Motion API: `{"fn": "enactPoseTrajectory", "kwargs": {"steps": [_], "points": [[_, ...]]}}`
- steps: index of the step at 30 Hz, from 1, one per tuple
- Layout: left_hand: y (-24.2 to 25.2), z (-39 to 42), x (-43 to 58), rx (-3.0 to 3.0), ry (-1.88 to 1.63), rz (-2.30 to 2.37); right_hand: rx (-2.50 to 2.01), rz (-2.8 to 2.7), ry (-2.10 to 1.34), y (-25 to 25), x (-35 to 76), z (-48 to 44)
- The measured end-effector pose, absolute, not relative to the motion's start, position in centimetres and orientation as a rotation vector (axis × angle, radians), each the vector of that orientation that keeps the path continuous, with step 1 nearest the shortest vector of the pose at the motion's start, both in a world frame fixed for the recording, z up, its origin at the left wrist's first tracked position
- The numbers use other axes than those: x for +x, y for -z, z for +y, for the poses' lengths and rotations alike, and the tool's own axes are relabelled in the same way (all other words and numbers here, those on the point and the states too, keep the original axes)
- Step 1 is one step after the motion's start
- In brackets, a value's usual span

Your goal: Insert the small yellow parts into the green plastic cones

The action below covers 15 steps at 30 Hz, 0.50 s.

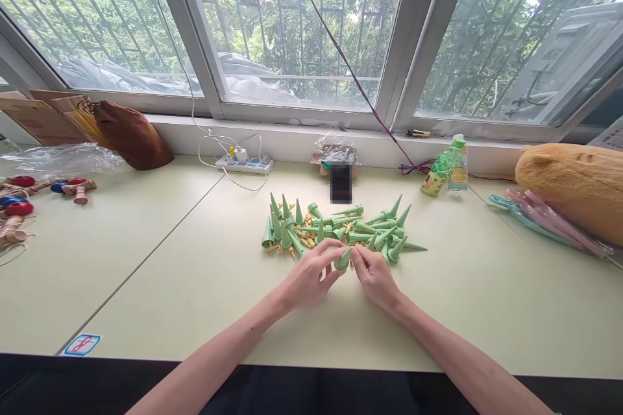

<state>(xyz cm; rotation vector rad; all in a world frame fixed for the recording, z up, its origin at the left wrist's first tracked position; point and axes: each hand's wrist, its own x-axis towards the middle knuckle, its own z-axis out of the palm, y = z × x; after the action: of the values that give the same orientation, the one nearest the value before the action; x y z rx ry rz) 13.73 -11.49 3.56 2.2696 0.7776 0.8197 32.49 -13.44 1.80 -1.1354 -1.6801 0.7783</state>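
Both bare forearms come in from the near edge of the worktop [195,285] and angle inward, so the hands meet over its middle. The left hand [311,280] is palm-down with its fingers curled, and its thumb and forefinger are pinched on the wide end of a green cone [343,260]. The right hand [376,279] faces it, its thumb and forefinger closed together on the other side of the same cone. Its remaining fingers are tucked under. The cone is held just above the surface, right at the near side of the pile of green cones [341,225].

That pile lies in the middle of the worktop, with some cones upright and others on their sides. Small yellow pieces [307,238] are mixed in among them.

A blue-and-red sticker [82,343] sits at the near left corner, and wooden ball toys [19,206] lie along the left edge. Toward the far edge are a power strip [243,162], a green bottle [444,174] and a brown pouch [130,135]. A tan plush toy [572,188] rests at the right edge.
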Motion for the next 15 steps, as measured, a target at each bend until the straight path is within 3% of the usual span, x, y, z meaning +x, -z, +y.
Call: {"fn": "enactPoseTrajectory", "kwargs": {"steps": [11, 15], "points": [[-3.39, -11.14, 14.22, 2.141, -1.106, 0.987, -1.218, -1.483, -0.808, -1.18, 32.54, -13.38], [-3.44, -11.09, 14.09, 2.235, -1.030, 1.024, -1.190, -1.496, -0.795, -1.17, 32.68, -13.43]]}}
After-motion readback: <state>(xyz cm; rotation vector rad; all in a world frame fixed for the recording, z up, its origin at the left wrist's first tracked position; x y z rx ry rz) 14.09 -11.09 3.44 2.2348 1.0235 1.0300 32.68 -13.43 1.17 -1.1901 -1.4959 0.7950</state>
